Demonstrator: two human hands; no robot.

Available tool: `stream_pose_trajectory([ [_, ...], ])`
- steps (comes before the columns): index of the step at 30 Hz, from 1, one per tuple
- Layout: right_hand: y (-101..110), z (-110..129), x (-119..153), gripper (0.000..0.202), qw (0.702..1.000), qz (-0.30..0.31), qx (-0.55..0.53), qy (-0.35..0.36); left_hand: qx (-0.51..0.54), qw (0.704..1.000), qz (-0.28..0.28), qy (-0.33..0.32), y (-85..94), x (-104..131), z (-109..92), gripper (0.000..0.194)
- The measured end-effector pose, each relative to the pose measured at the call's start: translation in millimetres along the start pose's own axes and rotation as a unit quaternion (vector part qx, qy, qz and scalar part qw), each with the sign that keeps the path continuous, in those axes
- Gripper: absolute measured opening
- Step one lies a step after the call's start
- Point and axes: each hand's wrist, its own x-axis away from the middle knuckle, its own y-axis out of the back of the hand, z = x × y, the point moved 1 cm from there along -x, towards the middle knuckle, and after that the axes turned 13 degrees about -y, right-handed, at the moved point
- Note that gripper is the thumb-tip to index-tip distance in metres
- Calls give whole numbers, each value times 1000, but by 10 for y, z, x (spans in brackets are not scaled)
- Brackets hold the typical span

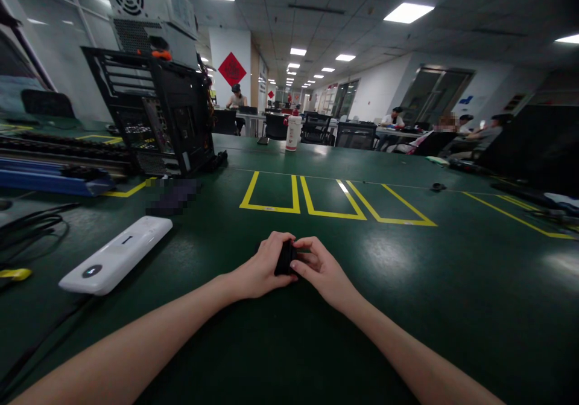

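A small black object (284, 258) sits between my two hands, low over the green table (289, 344); its kind does not show. My left hand (266, 264) is wrapped round its left side, thumb toward me and fingers over the far side. On the right, my right hand (322, 267) closes on it with thumb and fingertips. Both hands cover most of the object, so its full shape is hidden.
Yellow tape outlines (335, 215) mark the table ahead. To my left lie a white device (120, 254) with a cable and an open black computer case (158, 112). A white cup (293, 131) stands farther back. Several people sit beyond.
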Motion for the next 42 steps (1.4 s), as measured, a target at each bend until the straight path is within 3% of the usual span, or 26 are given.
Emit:
stream_pose_trajectory([
  [8, 19, 3, 35, 24, 999, 42, -10, -7, -24, 999, -28, -18, -87, 11, 127, 59],
  [12, 11, -29, -10, 17, 1000, 20, -23, 2, -12, 1000, -16, -11, -56, 3, 83, 59],
  [18, 6, 0, 10, 27, 1000, -1, 11, -1, 3, 1000, -6, 8, -30, -1, 42, 58],
  [24, 19, -7, 34, 25, 999, 33, 15, -6, 5, 1000, -11, 2, -30, 5, 53, 56],
  [29, 8, -25, -4, 15, 1000, 11, -14, 17, -1, 1000, -9, -10, -4, -5, 19, 57],
  [36, 21, 3, 3, 30, 1000, 3, 18, -4, -5, 1000, -8, -7, -18, -6, 27, 57],
  [42, 10, 8, 47, 28, 999, 31, 16, 18, -15, 1000, -5, -11, -24, -12, 28, 55],
])
